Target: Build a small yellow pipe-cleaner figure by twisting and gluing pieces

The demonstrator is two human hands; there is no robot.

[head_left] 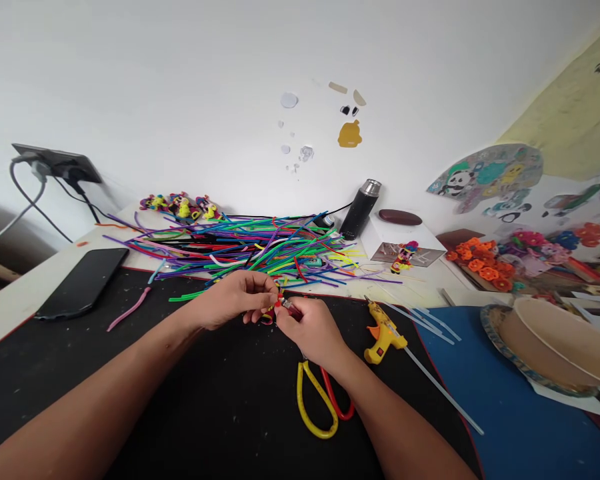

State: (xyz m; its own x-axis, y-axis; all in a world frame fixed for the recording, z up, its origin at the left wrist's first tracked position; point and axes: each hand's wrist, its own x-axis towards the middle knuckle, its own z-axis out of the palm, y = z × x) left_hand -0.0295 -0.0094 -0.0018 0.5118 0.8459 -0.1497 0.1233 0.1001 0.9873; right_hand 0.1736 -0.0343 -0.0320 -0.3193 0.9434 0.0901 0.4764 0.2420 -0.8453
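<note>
My left hand is closed with its fingertips pinched on a small red and yellow piece above the black mat. Touching the same spot, my right hand is closed round a small dark red tool with a metal end; what kind of tool it is I cannot make out. Scissors with one yellow and one red handle lie under my right hand, their blades mostly hidden. Just behind both hands spreads a pile of colourful pipe cleaners.
A yellow glue gun with a clear stick lies at right, before a blue mat and bowl. A phone is at left. Behind stand a black flask, a white box and small figures.
</note>
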